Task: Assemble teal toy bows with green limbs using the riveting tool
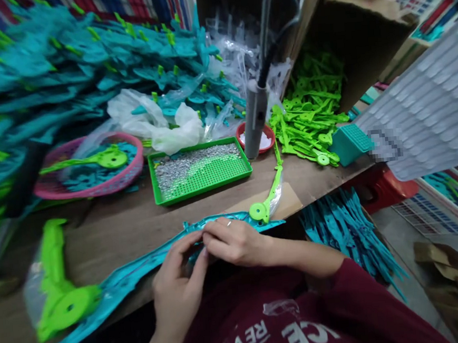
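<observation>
A long teal plastic part lies along the front of the bench, close to my body. Near its left end sits a lime-green piece with a round disc; a similar lime-green arm is at its right end. My left hand is closed on the teal part's near edge, thumb and forefinger curled around it. Meeting its fingertips, my right hand has its fingers pressed together over the same part. Whatever is between the right fingertips is hidden.
Behind stand a green tray of small metal pieces, a pink basket and a red bowl. A grey screwdriver-like tool hangs above. Teal parts pile up left; lime-green parts spill from a box.
</observation>
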Available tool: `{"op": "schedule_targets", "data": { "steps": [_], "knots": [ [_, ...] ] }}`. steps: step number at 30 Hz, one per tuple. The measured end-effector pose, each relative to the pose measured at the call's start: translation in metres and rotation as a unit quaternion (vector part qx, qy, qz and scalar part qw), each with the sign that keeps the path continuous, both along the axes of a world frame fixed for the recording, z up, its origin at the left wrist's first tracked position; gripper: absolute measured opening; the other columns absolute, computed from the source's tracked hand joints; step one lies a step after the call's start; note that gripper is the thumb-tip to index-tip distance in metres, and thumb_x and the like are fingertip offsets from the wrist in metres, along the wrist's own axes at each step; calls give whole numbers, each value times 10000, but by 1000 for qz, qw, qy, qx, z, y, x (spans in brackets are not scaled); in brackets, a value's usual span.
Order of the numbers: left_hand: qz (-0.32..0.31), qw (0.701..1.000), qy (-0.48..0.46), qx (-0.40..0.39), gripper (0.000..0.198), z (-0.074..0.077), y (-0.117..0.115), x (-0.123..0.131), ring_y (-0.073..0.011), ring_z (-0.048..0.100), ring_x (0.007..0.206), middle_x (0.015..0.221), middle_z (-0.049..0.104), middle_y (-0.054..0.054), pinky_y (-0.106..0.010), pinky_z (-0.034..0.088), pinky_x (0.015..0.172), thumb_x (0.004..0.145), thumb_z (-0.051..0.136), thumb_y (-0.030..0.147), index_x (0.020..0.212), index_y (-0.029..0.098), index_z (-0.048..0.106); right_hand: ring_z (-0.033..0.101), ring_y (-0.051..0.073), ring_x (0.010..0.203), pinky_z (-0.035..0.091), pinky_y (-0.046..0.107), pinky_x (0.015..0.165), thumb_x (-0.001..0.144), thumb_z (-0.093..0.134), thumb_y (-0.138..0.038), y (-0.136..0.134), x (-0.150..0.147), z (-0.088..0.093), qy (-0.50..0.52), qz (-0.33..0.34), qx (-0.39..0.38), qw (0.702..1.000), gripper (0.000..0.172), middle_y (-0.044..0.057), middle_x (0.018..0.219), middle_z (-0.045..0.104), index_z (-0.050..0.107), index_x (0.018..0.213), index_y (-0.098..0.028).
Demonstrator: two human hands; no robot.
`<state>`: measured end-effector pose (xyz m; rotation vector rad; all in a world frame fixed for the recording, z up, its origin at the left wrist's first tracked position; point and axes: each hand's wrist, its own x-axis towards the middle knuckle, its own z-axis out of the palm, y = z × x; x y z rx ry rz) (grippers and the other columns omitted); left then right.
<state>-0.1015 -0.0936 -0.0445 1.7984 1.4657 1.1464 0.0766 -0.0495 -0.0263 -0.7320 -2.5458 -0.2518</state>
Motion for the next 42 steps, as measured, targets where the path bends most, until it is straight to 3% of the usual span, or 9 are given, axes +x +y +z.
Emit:
{"op": "schedule_targets", "data": {
  "steps": [11,18,21,24,27,30,33,36,42],
  "knots": [
    [40,998,-22,-32,259,-6,-2,7,-253,709,1059,1156,743,-61,-451,552,1015,959,604,429,1133,259,691,616,193,857,501,289,698,1017,449,-112,2,-3,-13,0,-48,-37,998,192,121,932,648,640,1039,-112],
    [58,997,-32,-46,246,-9,-1,3,-262,716,1047,1137,752,-52,-468,542,1031,947,621,436,1101,262,704,585,169,781,463,274,651,1007,471,-122,8,-3,-9,24,-13,38,999,200,72,865,639,606,865,-164],
    [59,997,-26,-41,233,-8,0,2,-252,724,1015,1116,759,-46,-445,558,1008,948,618,422,1087,259,710,581,172,758,463,292,652,1006,480,-139,10,-2,-8,17,-6,77,997,204,45,814,613,592,838,-172],
    [58,998,-26,-29,220,-8,1,3,-238,725,982,1086,764,-46,-421,568,977,953,612,409,1071,254,714,571,178,738,446,290,618,1009,463,-143,8,-4,-10,-9,-67,65,996,155,34,767,577,605,955,-173],
    [65,998,-26,5,214,-11,1,3,-228,724,969,1059,769,-47,-387,567,955,940,631,412,1030,242,727,559,177,728,433,277,596,1014,461,-149,6,-5,-12,-10,-72,51,996,144,19,733,537,600,998,-180],
    [69,997,-29,29,210,-12,2,3,-210,730,944,1027,777,-39,-334,566,926,924,652,414,995,238,739,579,183,800,471,296,645,1017,471,-163,6,-3,-9,-1,-60,50,997,135,60,853,602,599,979,-179],
    [70,997,-40,22,202,-12,4,4,-197,733,932,1018,779,-31,-303,561,915,921,656,412,990,244,742,588,183,860,493,298,678,1013,488,-158,8,-1,-5,7,-44,51,998,137,78,939,629,598,932,-172],
    [72,996,-47,13,198,-12,5,3,-193,732,929,1016,779,-27,-297,556,916,917,663,414,986,248,746,578,166,798,477,266,623,994,512,-127,9,-2,-2,30,-26,72,997,156,46,828,601,594,867,-164],
    [89,994,-65,-28,265,-20,3,-1,-212,730,958,1018,782,-36,-320,554,942,879,692,476,988,243,755,587,174,750,451,250,546,982,526,-132,9,-2,-1,36,-62,74,995,96,46,789,604,606,936,-160]
  ]
}}
